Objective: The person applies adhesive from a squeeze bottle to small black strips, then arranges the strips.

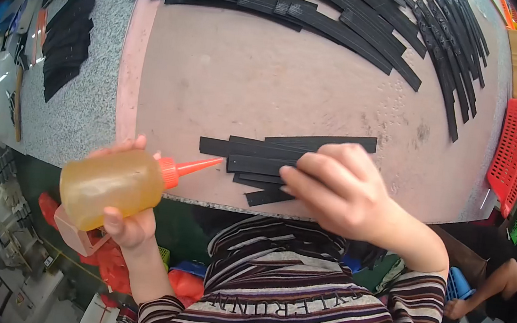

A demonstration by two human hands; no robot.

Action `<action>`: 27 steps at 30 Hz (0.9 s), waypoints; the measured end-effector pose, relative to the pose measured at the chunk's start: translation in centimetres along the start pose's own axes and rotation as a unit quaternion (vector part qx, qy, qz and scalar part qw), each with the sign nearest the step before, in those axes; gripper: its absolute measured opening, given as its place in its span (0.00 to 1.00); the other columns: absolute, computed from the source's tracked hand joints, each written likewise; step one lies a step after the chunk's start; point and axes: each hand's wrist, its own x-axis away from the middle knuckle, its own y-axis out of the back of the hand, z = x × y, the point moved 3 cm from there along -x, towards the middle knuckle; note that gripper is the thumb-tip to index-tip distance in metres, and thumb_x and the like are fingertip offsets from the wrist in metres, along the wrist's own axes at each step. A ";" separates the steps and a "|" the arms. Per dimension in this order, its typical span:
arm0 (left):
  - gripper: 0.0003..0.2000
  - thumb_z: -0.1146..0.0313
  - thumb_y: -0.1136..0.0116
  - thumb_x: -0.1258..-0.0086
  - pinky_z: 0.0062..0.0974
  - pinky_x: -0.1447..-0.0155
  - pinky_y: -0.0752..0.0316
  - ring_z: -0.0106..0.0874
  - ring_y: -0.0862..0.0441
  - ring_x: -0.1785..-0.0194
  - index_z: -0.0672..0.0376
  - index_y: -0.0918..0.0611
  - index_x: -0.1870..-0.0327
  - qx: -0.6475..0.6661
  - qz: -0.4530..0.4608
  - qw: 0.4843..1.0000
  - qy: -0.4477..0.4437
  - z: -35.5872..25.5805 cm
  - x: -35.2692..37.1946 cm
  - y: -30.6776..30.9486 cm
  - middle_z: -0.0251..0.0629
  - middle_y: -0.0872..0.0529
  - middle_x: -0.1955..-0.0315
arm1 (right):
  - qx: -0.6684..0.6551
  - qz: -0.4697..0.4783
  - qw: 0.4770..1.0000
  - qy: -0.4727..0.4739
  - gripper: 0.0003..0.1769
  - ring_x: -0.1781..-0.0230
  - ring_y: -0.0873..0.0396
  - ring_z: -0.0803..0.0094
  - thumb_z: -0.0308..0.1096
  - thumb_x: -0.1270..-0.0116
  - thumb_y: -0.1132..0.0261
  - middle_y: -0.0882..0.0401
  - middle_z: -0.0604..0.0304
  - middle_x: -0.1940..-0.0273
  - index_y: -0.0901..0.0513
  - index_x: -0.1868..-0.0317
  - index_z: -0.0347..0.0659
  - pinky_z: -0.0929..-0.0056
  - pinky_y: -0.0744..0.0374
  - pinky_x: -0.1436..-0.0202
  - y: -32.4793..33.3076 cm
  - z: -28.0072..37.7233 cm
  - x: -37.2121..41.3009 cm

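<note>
My left hand is closed around a squeeze bottle of amber liquid. Its red nozzle points right, with the tip close to the left end of a black strip. That strip lies on top of a loose stack of black strips near the table's front edge. Over the right part of the stack is my right hand, its fingers curled and pressed together, thumb and fingertips right at the top strip. I cannot tell what, if anything, is pinched there.
More black strips lie in overlapping rows at the back of the pink board. Another bundle of strips is on the speckled surface at left. A red basket stands at the right edge. Another person's arm shows at lower right.
</note>
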 end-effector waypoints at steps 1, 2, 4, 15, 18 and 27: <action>0.43 0.42 0.33 0.41 0.54 0.35 0.27 0.54 0.30 0.32 0.61 0.35 0.32 -0.018 0.015 1.000 0.002 0.3 0.1 -0.2 0.51 0.27 0.38 | 0.005 0.000 1.000 0.020 0.15 0.64 0.25 0.68 0.29 0.51 0.32 0.26 0.59 0.63 0.17 0.60 0.34 0.72 0.26 0.63 -1.1 0.6 0.2; 0.42 0.42 0.33 0.41 0.54 0.35 0.27 0.53 0.30 0.33 0.59 0.35 0.32 -0.017 0.022 1.000 0.011 0.4 0.2 -0.5 0.50 0.27 0.38 | 0.031 0.000 0.999 0.032 0.17 0.64 0.25 0.70 0.29 0.50 0.34 0.26 0.59 0.62 0.17 0.58 0.32 0.74 0.27 0.62 -2.0 1.1 0.3; 0.43 0.43 0.30 0.44 0.53 0.38 0.24 0.51 0.27 0.35 0.59 0.36 0.33 -0.018 0.014 1.000 0.017 0.7 0.2 -1.4 0.52 0.26 0.40 | 0.069 0.011 0.997 0.029 0.22 0.64 0.25 0.70 0.29 0.55 0.34 0.25 0.60 0.61 0.15 0.56 0.34 0.73 0.25 0.63 -2.8 1.3 0.3; 0.39 0.45 0.33 0.40 0.53 0.36 0.26 0.52 0.30 0.33 0.58 0.35 0.33 -0.018 0.087 0.995 0.049 1.5 -0.6 -1.3 0.51 0.27 0.39 | 0.086 0.021 0.996 0.027 0.18 0.65 0.25 0.71 0.29 0.48 0.35 0.27 0.58 0.61 0.17 0.55 0.31 0.76 0.27 0.63 -3.1 1.4 0.1; 0.39 0.45 0.34 0.40 0.51 0.35 0.26 0.52 0.30 0.32 0.59 0.35 0.33 -0.019 0.076 0.996 0.052 1.4 -0.6 -0.8 0.52 0.27 0.39 | 0.088 0.006 0.996 0.022 0.18 0.65 0.25 0.72 0.29 0.47 0.35 0.27 0.59 0.61 0.17 0.55 0.32 0.75 0.26 0.63 -3.4 1.4 0.1; 0.39 0.44 0.38 0.35 0.54 0.33 0.29 0.50 0.31 0.31 0.61 0.37 0.30 0.184 0.046 0.981 0.047 0.8 -0.3 1.4 0.49 0.27 0.38 | -0.078 -0.014 0.989 -0.124 0.14 0.62 0.29 0.63 0.24 0.48 0.31 0.28 0.58 0.62 0.20 0.60 0.38 0.68 0.29 0.58 -3.2 0.5 -0.8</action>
